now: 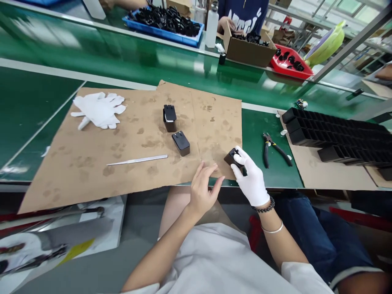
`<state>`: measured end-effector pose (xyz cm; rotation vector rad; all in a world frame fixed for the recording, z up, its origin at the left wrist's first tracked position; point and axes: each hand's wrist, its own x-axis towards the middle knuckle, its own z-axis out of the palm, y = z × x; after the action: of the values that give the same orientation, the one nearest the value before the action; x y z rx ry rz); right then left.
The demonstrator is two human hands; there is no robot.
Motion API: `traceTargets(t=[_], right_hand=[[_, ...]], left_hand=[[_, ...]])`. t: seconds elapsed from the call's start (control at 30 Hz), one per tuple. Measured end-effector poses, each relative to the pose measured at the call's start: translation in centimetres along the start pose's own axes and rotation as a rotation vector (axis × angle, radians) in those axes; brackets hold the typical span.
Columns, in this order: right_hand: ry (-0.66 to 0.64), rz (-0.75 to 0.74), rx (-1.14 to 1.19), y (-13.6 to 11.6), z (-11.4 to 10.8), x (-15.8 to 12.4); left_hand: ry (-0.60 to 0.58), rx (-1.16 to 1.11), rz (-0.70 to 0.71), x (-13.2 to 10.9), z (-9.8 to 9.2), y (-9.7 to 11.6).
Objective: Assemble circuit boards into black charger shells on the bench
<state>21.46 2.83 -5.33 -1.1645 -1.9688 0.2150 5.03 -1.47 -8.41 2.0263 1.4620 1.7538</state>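
My right hand (251, 179), in a white glove, grips a black plug-in power adapter (230, 157) at the right edge of the cardboard sheet (131, 139). Bare, with the fingers apart and nothing in them, my left hand (204, 188) hovers by the sheet's front edge, left of the adapter. Two more adapters stand on the cardboard: one with its pronged cover raised off the case (170, 118), and another that looks closed (181, 143). To their left lies a thin pointed metal tool (137, 160), maybe tweezers or a file.
White gloves (99, 110) lie at the cardboard's far left. Right of it are cutting pliers (272, 150) and rows of black cases (337, 132). Beyond the green belt stand a blue tray (192, 40), a carton (251, 53) and a red tray (292, 73); a person works there. Another person's leg is at right.
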Motion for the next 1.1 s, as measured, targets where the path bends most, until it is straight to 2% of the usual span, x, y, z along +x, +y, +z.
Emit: traceTargets(t=[0.1,0.23,0.33,0.43,0.6,0.8,0.97,1.0,1.1], right_hand=[[0.002,-0.026,0.013,0.4,-0.3,0.3],[-0.032,-0.025,0.012,0.2,-1.2,0.8],[-0.092,-0.027,0.041,0.3,-1.8,1.0],[-0.166,-0.024,0.113,1.0,-2.4,1.2],[-0.205,-0.029,0.212,2.2,-2.1,1.1],[-0.03,0.114,0.079,1.3,-1.2,1.0],[0.319,0.165,0.028,0.7,-2.0,1.3],[0.306,0.166,0.018,0.7,-1.9,1.3],[0.1,0.222,0.023,0.9,-0.9,1.0]], left_hand=[[-0.085,0.008,-0.086,0.5,-0.4,0.3],[-0.289,0.025,-0.219,1.9,-0.2,0.7],[-0.38,-0.014,-0.185,2.7,0.6,0.9],[-0.419,-0.04,-0.13,2.9,1.3,0.7],[-0.404,-0.003,-0.049,2.7,1.6,0.4],[-0.363,0.164,0.051,1.6,2.0,0.2],[-0.193,0.267,0.088,0.7,2.1,0.2],[-0.167,0.272,0.088,0.6,2.2,0.3],[-0.129,0.284,0.096,0.6,2.5,0.3]])
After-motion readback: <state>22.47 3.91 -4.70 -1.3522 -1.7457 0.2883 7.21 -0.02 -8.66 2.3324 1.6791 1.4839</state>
